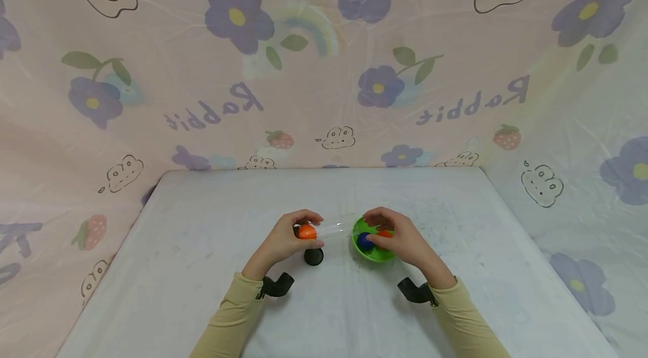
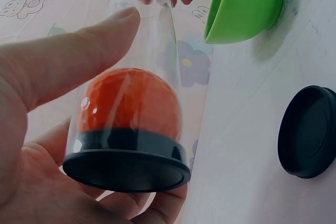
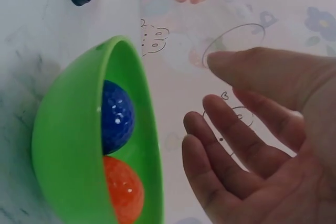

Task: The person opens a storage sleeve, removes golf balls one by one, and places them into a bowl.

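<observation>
My left hand (image 1: 281,238) grips a clear plastic tube (image 1: 335,227) lying sideways above the table, its far end pointing toward the right hand. Inside the tube's near end sits an orange golf ball (image 2: 131,103), against a black cap (image 2: 126,170) that closes that end. My right hand (image 1: 406,241) hovers at the green bowl (image 3: 68,135), fingers loosely bent and holding nothing. In the bowl lie a blue golf ball (image 3: 117,119) and an orange golf ball (image 3: 125,190). The head view shows the right hand partly covering the bowl and its orange ball.
A loose black cap (image 1: 314,256) lies on the white table (image 1: 243,195), just below the left hand in the head view. Black wrist mounts (image 1: 277,285) stick out from both sleeves. A printed cloth (image 1: 314,76) hangs behind and along the table's sides.
</observation>
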A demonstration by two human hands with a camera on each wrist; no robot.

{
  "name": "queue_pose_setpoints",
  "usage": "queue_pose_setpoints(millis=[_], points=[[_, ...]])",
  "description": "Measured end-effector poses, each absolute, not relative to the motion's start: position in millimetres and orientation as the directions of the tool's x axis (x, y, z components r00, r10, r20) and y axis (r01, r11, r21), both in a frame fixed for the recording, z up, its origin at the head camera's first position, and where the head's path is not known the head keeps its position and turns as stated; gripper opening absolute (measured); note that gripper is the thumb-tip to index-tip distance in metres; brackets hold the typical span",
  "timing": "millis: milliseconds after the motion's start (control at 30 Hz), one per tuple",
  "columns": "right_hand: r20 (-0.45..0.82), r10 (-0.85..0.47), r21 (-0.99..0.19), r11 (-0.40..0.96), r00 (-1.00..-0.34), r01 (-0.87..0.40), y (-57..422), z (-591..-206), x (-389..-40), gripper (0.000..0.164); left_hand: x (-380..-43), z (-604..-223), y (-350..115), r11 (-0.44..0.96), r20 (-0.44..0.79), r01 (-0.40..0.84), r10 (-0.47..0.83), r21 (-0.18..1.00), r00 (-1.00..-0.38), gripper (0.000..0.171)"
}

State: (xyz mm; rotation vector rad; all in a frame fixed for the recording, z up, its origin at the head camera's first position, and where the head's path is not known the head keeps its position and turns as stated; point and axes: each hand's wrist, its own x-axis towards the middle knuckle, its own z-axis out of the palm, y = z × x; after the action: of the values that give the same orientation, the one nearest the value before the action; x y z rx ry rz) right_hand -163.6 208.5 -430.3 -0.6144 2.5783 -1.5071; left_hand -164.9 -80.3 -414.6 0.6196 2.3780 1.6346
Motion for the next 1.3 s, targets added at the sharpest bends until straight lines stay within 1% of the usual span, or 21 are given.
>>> queue_pose_setpoints(millis=[300, 400, 533, 633, 767, 900, 1133, 1300], points=[[0.119, -0.401, -0.867, 0.405, -0.908, -0.292, 208, -425, -160, 0.041, -164, -414, -80, 0.300, 0.082, 0.234, 0.443, 0.925, -0.893, 0.042], [0.101, -0.402, -0.866, 0.415, -0.910, -0.279, 202, -412, -152, 0.042, -165, -415, -80, 0.300, 0.083, 0.236, 0.444, 0.924, -0.892, 0.042], [0.081, -0.403, -0.868, 0.421, -0.912, -0.263, 195, -392, -142, 0.043, -174, -436, -81, 0.301, 0.077, 0.227, 0.439, 0.926, -0.895, 0.043], [0.091, -0.408, -0.869, 0.414, -0.908, -0.273, 194, -391, -142, 0.044, -182, -452, -82, 0.307, 0.069, 0.221, 0.437, 0.926, -0.897, 0.044], [0.094, -0.414, -0.876, 0.397, -0.905, -0.273, 193, -391, -141, 0.045, -182, -454, -81, 0.316, 0.067, 0.222, 0.436, 0.922, -0.897, 0.044], [0.086, -0.421, -0.884, 0.386, -0.903, -0.264, 192, -391, -141, 0.044, -180, -450, -78, 0.323, 0.073, 0.228, 0.429, 0.918, -0.900, 0.045], [0.080, -0.430, -0.903, 0.350, -0.899, -0.248, 190, -394, -140, 0.045, -165, -419, -76, 0.311, 0.081, 0.243, 0.454, 0.919, -0.887, 0.042], [0.076, -0.424, -0.913, 0.334, -0.903, -0.233, 189, -397, -141, 0.044, -163, -415, -76, 0.310, 0.079, 0.243, 0.461, 0.919, -0.884, 0.041]])
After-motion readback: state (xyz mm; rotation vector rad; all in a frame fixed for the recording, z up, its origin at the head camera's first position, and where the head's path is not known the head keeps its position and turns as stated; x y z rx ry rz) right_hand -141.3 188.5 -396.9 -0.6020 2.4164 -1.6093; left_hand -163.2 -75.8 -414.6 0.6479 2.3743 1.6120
